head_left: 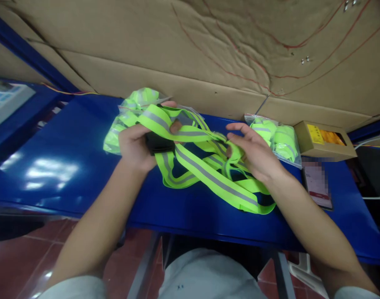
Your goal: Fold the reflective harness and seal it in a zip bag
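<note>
A long neon-green reflective strap (218, 180) with a grey stripe runs in tangled loops between my two hands, above the blue tabletop. My left hand (132, 145) is closed around one end of it, with a black plastic piece (160, 143) in the palm; whether that is a buckle or a small case, I cannot tell. On the other side, my right hand (260, 153) pinches a bunch of the strap, its upper fingers stretched out. Several loops hang low between the hands and look close to the table. Some fingertips are hidden behind the strap.
Clear bags of folded green straps lie behind my left hand (143, 97) and beyond my right hand (285, 143). To the right are an open cardboard box (324, 141) and a phone (317, 185). A cardboard-covered wall (165, 79) closes off the back of the blue table (68, 145).
</note>
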A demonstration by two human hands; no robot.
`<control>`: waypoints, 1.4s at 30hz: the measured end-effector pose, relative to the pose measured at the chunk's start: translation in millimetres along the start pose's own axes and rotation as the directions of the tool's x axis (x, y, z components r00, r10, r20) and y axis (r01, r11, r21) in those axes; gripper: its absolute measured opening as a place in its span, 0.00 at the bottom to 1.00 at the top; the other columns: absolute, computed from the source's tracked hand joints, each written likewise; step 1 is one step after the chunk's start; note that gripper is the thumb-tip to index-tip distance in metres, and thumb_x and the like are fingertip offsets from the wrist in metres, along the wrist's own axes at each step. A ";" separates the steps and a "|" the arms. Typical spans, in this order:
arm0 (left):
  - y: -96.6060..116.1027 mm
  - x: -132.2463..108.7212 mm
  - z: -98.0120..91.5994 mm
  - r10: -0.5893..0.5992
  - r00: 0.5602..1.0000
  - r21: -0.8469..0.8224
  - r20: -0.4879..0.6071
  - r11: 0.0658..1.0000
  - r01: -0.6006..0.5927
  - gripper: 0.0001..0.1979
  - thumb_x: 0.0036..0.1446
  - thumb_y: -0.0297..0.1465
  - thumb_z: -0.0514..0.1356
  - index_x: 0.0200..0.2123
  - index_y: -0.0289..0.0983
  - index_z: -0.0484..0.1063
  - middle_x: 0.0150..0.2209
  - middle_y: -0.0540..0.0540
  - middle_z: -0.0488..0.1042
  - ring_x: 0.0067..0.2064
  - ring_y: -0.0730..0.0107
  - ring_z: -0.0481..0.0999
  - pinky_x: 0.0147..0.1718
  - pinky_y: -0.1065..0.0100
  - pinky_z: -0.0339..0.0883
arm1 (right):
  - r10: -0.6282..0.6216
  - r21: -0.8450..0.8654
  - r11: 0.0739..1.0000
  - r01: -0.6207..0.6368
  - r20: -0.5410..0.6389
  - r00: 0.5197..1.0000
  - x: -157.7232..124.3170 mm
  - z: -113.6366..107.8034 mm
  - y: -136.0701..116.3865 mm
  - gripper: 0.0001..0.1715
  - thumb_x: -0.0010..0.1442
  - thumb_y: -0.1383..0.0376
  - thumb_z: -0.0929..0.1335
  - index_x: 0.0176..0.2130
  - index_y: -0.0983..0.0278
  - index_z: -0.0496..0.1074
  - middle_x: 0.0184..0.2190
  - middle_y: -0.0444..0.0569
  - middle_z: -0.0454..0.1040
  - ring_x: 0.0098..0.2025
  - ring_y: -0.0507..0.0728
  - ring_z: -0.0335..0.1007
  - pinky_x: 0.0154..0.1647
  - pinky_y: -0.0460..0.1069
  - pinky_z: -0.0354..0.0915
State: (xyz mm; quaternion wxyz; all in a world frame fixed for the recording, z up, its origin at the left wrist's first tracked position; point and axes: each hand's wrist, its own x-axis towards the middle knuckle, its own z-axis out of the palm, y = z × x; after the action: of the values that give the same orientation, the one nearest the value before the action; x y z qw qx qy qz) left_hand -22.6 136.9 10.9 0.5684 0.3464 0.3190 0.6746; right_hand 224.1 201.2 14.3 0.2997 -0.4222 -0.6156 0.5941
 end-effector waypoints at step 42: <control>23.8 9.6 -32.4 0.213 0.976 -0.118 -0.041 0.969 -0.217 0.27 0.38 0.40 0.75 0.45 0.45 0.75 0.20 0.55 0.56 0.21 0.68 0.61 0.30 0.62 0.70 | -0.009 -0.734 0.667 0.127 0.162 0.987 7.9 -73.0 1.2 0.10 0.68 0.55 0.68 0.40 0.58 0.74 0.34 0.46 0.81 0.34 0.59 0.75 0.34 0.52 0.65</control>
State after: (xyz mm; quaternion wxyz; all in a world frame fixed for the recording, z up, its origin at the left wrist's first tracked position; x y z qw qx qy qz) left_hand -63.6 141.7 13.4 0.5076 0.3339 0.2459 0.7553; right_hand 284.2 243.0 20.5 0.0790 -0.4401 -0.8391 0.3099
